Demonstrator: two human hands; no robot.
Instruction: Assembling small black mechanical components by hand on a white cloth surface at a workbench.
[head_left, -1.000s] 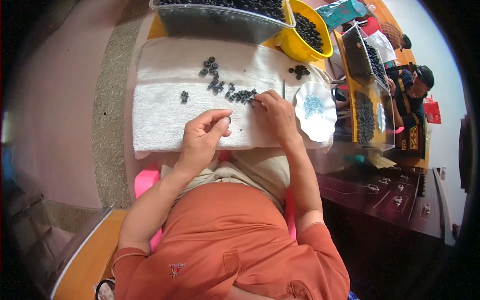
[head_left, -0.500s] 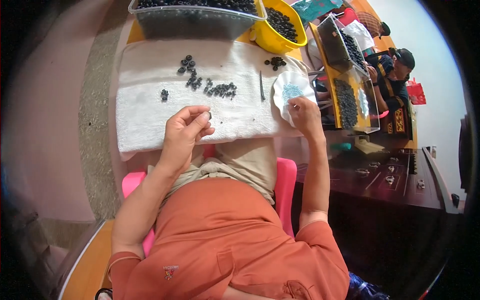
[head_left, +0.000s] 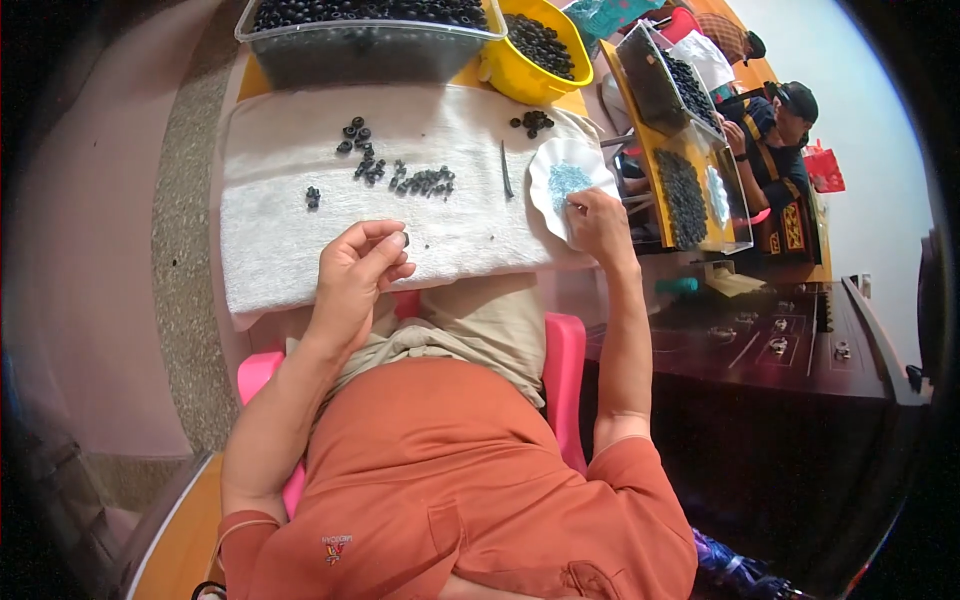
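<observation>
My left hand [head_left: 352,268] is held above the near part of a white towel [head_left: 285,250], thumb and fingers pinching a small black round part [head_left: 405,240]. At the right, my right hand [head_left: 600,225] reaches over a white wavy-edged plate [head_left: 540,192]. Its fingertips are closed at the edge of a heap of tiny light-blue pieces [head_left: 567,180]; whether anything is between them is hidden. Loose black ring-shaped parts [head_left: 425,182] lie in groups across the towel. Left of the plate lies a thin dark stick [head_left: 506,168].
Behind the towel stand a clear bin [head_left: 370,45] of black parts and a yellow basin [head_left: 520,85] holding more. Another small pile of black parts [head_left: 532,122] lies near the basin. A co-worker [head_left: 780,130] sits at the right beside a box of black parts [head_left: 665,85].
The whole view has shifted slightly, so the table things appear a little further left. My left hand keeps its pinch, and my right hand stays at the plate.
</observation>
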